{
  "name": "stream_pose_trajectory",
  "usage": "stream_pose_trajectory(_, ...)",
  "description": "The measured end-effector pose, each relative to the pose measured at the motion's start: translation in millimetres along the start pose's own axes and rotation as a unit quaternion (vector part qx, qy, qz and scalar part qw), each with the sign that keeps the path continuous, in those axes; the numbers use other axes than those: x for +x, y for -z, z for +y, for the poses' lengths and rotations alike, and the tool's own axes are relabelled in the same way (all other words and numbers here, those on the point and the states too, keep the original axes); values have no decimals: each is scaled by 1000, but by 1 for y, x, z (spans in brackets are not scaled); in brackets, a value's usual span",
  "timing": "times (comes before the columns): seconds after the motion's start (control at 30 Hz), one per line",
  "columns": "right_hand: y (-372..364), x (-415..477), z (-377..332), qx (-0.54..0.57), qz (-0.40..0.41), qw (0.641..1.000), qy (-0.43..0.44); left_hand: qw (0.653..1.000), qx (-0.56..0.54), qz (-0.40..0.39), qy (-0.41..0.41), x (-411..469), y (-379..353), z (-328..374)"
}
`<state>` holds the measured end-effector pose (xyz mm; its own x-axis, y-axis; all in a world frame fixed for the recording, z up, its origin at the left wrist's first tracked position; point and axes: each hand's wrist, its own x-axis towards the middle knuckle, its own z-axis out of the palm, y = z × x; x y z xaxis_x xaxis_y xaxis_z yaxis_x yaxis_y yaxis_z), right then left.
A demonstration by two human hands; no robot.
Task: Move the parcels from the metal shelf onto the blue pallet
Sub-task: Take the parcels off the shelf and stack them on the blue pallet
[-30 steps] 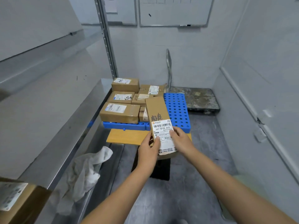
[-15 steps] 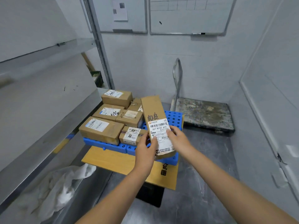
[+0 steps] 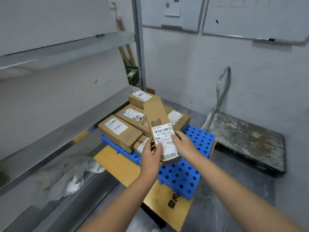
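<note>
A long brown cardboard parcel with a white barcode label hangs over the blue pallet. My left hand grips its near left edge and my right hand grips its near right edge. Several brown parcels lie stacked on the far left part of the pallet; the perforated near right part is bare. The metal shelf runs along the left side.
The pallet sits on a low wooden board. White crumpled plastic lies on the lower shelf at the left. A worn metal hand trolley stands at the right by the wall. Whiteboards hang above.
Both hands have carried the long parcel closer to the pallet, and it now hangs above the pallet. The view has swung right and nearer; the shelf has slid to the left.
</note>
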<state>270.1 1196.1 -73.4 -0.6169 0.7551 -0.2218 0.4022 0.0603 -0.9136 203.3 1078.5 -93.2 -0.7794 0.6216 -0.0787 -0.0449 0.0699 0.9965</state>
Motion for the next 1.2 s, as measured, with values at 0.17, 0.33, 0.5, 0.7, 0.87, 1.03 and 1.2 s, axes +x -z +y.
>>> stream_pose_trajectory(0.17,-30,70,-21,-43,-75,996,33,996,-38,83,2,51,15,-5)
stream_pose_trajectory(0.33,-69,126,-41,-86,-156,983,47,985,-63,159,19,95,32,-12)
stream_pose_trajectory(0.5,-94,173,-49,-89,-209,973,48,975,-73,202,47,134,43,-24)
stream_pose_trajectory(0.7,-121,205,-45,-115,-274,953,50,958,-65,270,76,157,49,-39)
stream_pose_trajectory(0.87,-136,229,-46,-139,-314,937,58,946,-44,304,103,173,54,-47)
stream_pose_trajectory(1.03,-148,249,-41,-152,-367,916,60,925,-11,354,140,191,53,-46)
stream_pose_trajectory(1.2,-155,266,-34,-125,-390,909,82,907,6,388,161,200,48,-50)
